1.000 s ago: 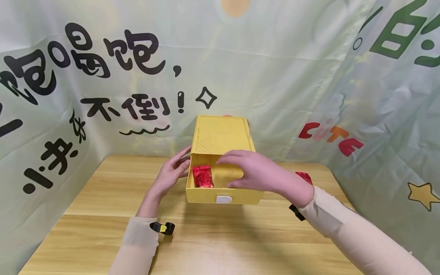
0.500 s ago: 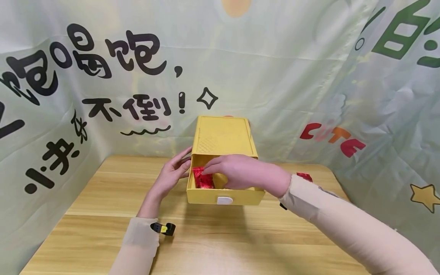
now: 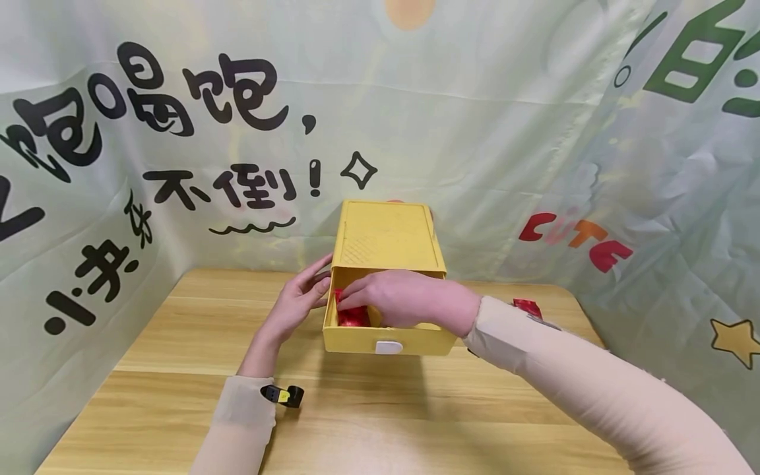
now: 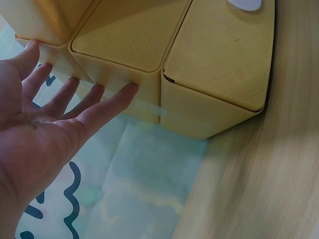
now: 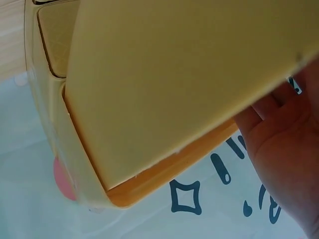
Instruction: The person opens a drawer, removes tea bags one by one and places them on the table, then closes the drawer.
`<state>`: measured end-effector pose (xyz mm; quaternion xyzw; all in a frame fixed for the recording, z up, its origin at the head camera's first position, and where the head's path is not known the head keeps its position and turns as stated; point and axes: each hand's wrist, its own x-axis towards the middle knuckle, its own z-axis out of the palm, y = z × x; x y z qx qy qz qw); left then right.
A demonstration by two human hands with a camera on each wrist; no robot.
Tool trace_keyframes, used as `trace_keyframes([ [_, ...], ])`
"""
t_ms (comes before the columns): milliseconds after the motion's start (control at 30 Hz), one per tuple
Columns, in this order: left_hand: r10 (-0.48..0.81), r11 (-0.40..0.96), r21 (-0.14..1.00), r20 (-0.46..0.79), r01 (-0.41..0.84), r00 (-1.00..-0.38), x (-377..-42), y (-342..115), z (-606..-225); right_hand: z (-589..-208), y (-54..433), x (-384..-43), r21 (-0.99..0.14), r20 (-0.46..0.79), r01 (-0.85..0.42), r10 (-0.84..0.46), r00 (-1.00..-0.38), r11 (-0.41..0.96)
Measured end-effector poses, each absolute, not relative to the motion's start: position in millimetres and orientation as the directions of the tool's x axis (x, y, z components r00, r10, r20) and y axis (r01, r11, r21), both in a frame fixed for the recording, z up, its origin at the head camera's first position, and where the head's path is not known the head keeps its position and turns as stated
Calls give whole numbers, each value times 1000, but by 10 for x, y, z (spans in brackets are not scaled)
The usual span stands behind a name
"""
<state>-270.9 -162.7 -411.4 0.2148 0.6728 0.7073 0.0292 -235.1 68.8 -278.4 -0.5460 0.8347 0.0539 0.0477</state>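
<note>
A yellow drawer box (image 3: 388,234) stands at the back of the table, its top drawer (image 3: 350,340) pulled out toward me. In that drawer, at its left end, lies a shiny red packet (image 3: 354,318), partly covered by my right hand (image 3: 410,297). The right fingers reach over the packet; whether they pinch it is hidden. In the right wrist view the drawer's side wall hides the fingertips. My left hand (image 3: 297,300) rests along the box's left side. Its fingers are spread and fairly straight, with fingertips touching the yellow wall in the left wrist view.
Another red packet (image 3: 527,308) lies on the wooden table (image 3: 178,389), behind my right sleeve. A white handle (image 3: 388,347) sits on the drawer front. Printed cloth (image 3: 475,132) hangs behind the table and at its sides.
My right hand has moved left and lower into the drawer, its fingers now over the red packet. The left hand has kept its place on the box's side.
</note>
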Motion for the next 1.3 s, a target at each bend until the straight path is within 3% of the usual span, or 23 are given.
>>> trace_keyframes([
  [500,334,-99,964,267,248,-904,-2706,-1631,-4123,-2831,685,-2367,45,-110,-927,-921,-374,372],
  [1300,334,-104,962,274,254,-902,-2717,-1624,-4135,-2867,841,-2347,12,103,-898,-894,-436,440],
])
